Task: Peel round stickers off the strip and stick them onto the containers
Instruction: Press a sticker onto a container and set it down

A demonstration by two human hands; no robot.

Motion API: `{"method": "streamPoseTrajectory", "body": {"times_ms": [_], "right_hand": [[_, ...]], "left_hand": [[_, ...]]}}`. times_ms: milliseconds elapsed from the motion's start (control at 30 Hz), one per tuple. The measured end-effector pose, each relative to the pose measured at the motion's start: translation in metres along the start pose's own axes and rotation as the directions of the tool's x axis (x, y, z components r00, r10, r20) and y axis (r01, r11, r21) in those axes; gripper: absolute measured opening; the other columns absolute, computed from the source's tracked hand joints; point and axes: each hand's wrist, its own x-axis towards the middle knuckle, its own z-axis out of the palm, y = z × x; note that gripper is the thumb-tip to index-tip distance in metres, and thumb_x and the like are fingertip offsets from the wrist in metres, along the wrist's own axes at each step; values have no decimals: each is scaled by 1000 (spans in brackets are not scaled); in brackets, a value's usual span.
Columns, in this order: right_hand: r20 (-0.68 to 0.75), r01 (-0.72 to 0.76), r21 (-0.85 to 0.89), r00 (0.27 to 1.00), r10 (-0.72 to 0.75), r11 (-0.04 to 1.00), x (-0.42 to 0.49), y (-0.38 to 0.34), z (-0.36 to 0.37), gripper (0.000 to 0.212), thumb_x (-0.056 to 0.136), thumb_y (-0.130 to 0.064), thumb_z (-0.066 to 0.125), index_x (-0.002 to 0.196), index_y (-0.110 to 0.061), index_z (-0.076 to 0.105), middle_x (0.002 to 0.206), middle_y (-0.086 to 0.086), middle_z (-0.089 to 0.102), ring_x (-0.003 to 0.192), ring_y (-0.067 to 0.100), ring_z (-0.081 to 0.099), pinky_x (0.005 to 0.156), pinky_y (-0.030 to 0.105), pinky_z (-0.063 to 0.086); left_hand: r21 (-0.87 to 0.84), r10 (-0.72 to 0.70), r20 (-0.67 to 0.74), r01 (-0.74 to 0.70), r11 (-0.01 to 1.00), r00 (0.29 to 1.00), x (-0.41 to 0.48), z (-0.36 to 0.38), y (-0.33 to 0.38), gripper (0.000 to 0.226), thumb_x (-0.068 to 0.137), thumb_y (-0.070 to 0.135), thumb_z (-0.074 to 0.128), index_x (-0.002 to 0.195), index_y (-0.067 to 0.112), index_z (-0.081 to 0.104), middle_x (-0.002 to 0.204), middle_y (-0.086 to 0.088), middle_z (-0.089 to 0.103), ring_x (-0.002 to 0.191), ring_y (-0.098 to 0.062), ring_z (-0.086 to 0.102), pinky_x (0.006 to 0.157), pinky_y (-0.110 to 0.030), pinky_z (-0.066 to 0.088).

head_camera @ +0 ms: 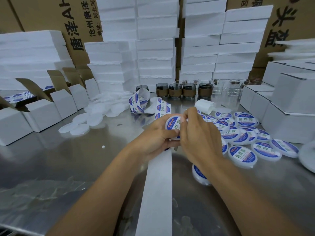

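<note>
The left hand (pixel 158 138) grips a container (pixel 177 137) while the right hand (pixel 199 135) pinches a sticker (pixel 173 122) onto it. Likely next: smooth it, then add it to the pile (pixel 245 133) at three o'clock.

A packing workshop or storeroom: stacked white foam boxes (pixel 155 40) at 12 o'clock, printed shipping cartons (pixel 56 19) behind, steel table (pixel 59 159).

Round stickers (pixel 136 101) are printed in blue and white, with green characters and a touch of orange. The bare strip (pixel 156 184) is plain white. The containers (pixel 80 119) are translucent white where unlabelled. The table (pixel 68 159) is shiny silver-grey. Cartons (pixel 51 14) behind are brown, lettered in black.
</note>
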Motion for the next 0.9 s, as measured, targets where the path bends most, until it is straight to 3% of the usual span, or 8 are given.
{"method": "streamPoseTrajectory", "body": {"times_ms": [167, 400, 533, 600, 767, 900], "right_hand": [[-63, -21, 31, 998, 23, 999, 0, -1, 0, 16, 97, -29, 36, 96, -14, 43, 77, -1, 48, 61, 23, 39, 60, 31, 25], [-117, 32, 16, 993, -30, 999, 0, 1, 1, 21, 97, -32, 38, 102, -15, 51, 86, 6, 63, 68, 30, 55, 58, 32, 32], [-114, 10, 44, 994, -5, 999, -2, 2, 2, 24, 96, -36, 38, 113, -20, 46, 89, 2, 62, 70, 28, 57, 58, 31, 34], [-117, -30, 88, 992, 40, 996, -1, 4, 2, 27, 95, -38, 41, 116, -22, 42, 80, -3, 57, 66, 23, 53, 58, 30, 31], [-248, 69, 48, 967, -55, 996, 0, 5, -1, 13, 89, -21, 52, 85, -11, 60, 61, 5, 63, 53, 27, 50, 60, 28, 29], [-188, 57, 54, 981, -46, 997, 0, 5, 1, 16, 92, -24, 53, 86, -12, 62, 61, 3, 64, 52, 22, 44, 64, 30, 30]], "left_hand": [[-1, 26, 0, -26, 1000, 1000, 0, 0, 0, 38, 90, -8, 48, 125, 7, 52, 102, -8, 66, 89, -17, 66, 78, -31, 56], [-23, 66, -7, -66, 998, 998, 0, -1, -1, 35, 90, -8, 49, 123, 4, 54, 94, -5, 70, 85, -17, 68, 73, -30, 56], [-29, 69, -1, -69, 997, 998, -1, -1, 0, 34, 89, -9, 49, 120, 6, 56, 92, -5, 72, 84, -17, 69, 69, -29, 56], [-26, 66, -11, -67, 997, 998, -1, -2, -1, 33, 89, -8, 49, 118, 6, 56, 93, -6, 72, 84, -18, 70, 67, -28, 56], [-5, 100, -113, -101, 995, 989, 1, -1, -3, 16, 92, 11, 54, 105, 9, 63, 91, -9, 72, 79, -18, 70, 63, -29, 56], [45, 123, -215, -116, 992, 969, 1, -4, -4, 12, 90, 23, 58, 96, 16, 65, 90, -9, 72, 75, -18, 70, 64, -32, 58]]}}
